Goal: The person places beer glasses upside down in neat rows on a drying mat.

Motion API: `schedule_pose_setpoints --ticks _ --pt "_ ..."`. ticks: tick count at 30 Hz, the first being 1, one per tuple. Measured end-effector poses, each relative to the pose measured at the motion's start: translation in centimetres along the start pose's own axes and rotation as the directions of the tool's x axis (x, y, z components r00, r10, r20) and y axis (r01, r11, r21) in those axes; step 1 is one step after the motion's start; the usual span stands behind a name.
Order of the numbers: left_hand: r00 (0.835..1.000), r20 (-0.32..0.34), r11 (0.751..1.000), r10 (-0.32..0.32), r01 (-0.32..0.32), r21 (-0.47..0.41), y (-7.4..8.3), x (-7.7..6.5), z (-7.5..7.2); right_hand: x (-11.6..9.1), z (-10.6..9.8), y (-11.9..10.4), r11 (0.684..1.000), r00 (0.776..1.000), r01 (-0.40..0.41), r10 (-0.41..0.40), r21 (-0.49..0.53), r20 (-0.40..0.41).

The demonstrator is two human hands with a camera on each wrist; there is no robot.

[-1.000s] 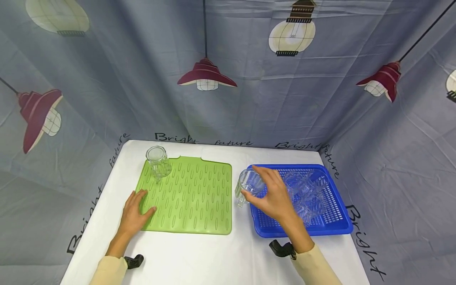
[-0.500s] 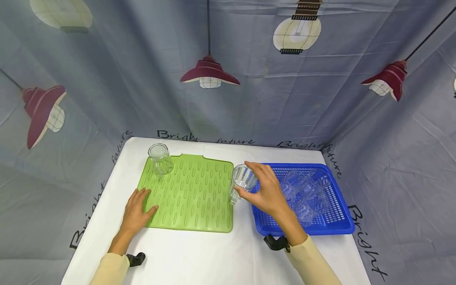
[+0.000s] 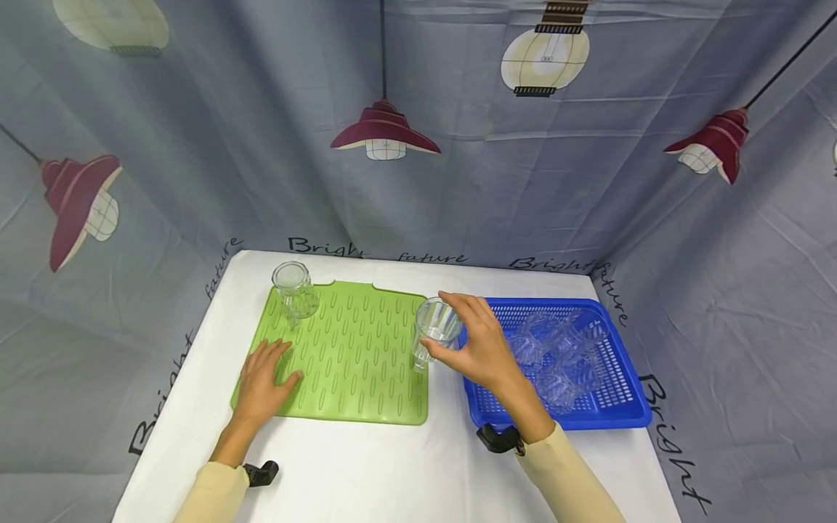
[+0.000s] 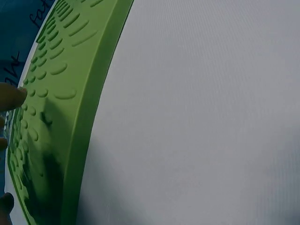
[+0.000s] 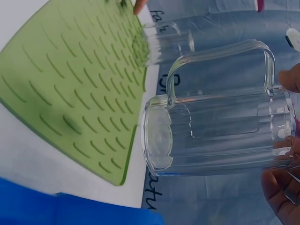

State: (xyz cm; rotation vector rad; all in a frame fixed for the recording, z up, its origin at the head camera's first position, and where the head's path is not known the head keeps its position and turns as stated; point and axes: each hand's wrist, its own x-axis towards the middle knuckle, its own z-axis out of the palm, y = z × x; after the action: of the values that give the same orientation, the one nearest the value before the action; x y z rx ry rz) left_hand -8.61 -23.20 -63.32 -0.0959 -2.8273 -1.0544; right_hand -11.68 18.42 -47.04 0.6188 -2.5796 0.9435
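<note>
A clear glass mug (image 3: 429, 328) hangs from my right hand (image 3: 482, 350), whose thumb and fingers grip it around the rim. It overlaps the right edge of the green ribbed drying mat (image 3: 360, 363) in the head view. Seen from the right wrist, the mug (image 5: 215, 131) has its handle on the side facing the mat's far part, with fingertips (image 5: 293, 77) at the rim end. My left hand (image 3: 261, 385), fingers spread and holding nothing, lies over the mat's left front part. A second glass mug (image 3: 298, 296) stands on the mat's far left corner.
To the right of the mat sits a blue perforated basket (image 3: 562, 421) with several clear glass mugs (image 3: 565, 363) inside. White cloth (image 3: 366, 465) covers the table. A grey curtain (image 3: 458, 203) surrounds its back and sides.
My right hand has carried the mug leftward from the basket's left edge to the mat's right edge. My left hand has shifted slightly right, further over the mat.
</note>
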Motion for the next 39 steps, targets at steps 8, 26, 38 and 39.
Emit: schedule_pose_setpoints --ticks 8,26,38,39 --pt "0.998 -0.003 0.99 0.067 -0.067 -0.126 2.4 0.4 0.8 0.6 0.5 -0.6 1.0 1.0 0.015 -0.015 0.013 -0.005" --pt "0.979 0.14 0.971 0.151 -0.121 -0.206 6.3 0.8 2.8 1.2 1.4 -1.3 0.999 0.997 0.044 -0.045 0.019 0.062" --pt "0.961 0.174 0.872 0.214 -0.108 -0.477 8.5 0.7 4.2 1.3 2.1 -1.6 0.997 0.992 0.081 -0.082 0.017 0.098" --pt "0.959 0.179 0.861 0.22 -0.105 -0.497 8.7 0.8 4.5 1.3 2.2 -1.7 0.996 0.991 0.084 -0.086 0.021 0.101"
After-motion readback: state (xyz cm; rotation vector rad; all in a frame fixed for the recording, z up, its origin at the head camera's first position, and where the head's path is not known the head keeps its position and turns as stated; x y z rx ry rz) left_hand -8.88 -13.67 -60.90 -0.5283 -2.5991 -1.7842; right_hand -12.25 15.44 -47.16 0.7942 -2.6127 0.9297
